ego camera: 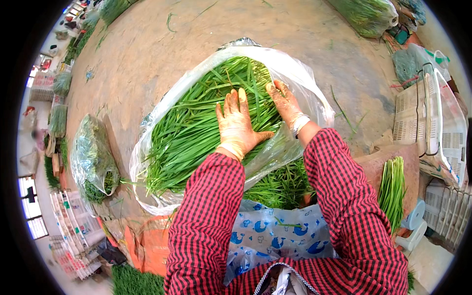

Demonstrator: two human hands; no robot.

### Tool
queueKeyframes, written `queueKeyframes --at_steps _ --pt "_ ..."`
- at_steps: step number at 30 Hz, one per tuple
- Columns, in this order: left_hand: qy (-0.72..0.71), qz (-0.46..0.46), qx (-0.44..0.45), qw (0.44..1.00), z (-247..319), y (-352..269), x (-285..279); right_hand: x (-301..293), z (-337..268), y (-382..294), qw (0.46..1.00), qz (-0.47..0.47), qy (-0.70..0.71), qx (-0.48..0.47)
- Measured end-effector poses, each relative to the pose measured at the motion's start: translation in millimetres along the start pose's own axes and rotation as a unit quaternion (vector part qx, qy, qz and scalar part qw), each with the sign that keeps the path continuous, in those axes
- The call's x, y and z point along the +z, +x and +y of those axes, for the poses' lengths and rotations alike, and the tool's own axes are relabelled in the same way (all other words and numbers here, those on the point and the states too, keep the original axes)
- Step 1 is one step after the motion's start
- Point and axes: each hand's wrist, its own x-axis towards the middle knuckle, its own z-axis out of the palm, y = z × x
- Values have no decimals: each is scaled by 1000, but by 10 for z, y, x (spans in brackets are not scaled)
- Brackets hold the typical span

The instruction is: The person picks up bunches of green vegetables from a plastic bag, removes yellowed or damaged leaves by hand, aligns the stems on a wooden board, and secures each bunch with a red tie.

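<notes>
A large clear plastic bag (217, 59) lies wide open on the floor, filled with long green leafy stalks, apparently garlic chives (184, 140). My left hand (238, 123), in a thin soiled glove, rests spread on top of the leaves, palm down. At the bag's right inner side, my right hand (285, 101), gloved too, reaches against the pale stalk ends and the plastic; its fingertips are partly hidden by the film. More green stalks (284, 184) lie below the bag, near my lap. A clear apron sheet with blue prints (276, 236) covers my lap.
On the right, a bundle of stalks (392, 191) lies on a brownish board (409, 158) near a plastic stool (413, 225) and white plastic crates (413, 114). Another filled bag (94, 155) stands at left. A stuffed bag (365, 16) lies at upper right. Orange sheeting (147, 243) covers floor at lower left.
</notes>
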Motion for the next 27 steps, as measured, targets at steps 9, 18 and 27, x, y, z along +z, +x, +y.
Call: queueKeyframes --at_steps 9,18,27 --pt "-290 83 -71 951 -231 213 94 91 -667 -357 986 -76 2 -151" --pt "-736 58 -75 671 -737 -305 -472 143 -599 -601 977 -194 23 -85" --pt "-824 124 -36 553 -1058 -1379 134 1024 -1355 -1387 873 -217 -119 -421"
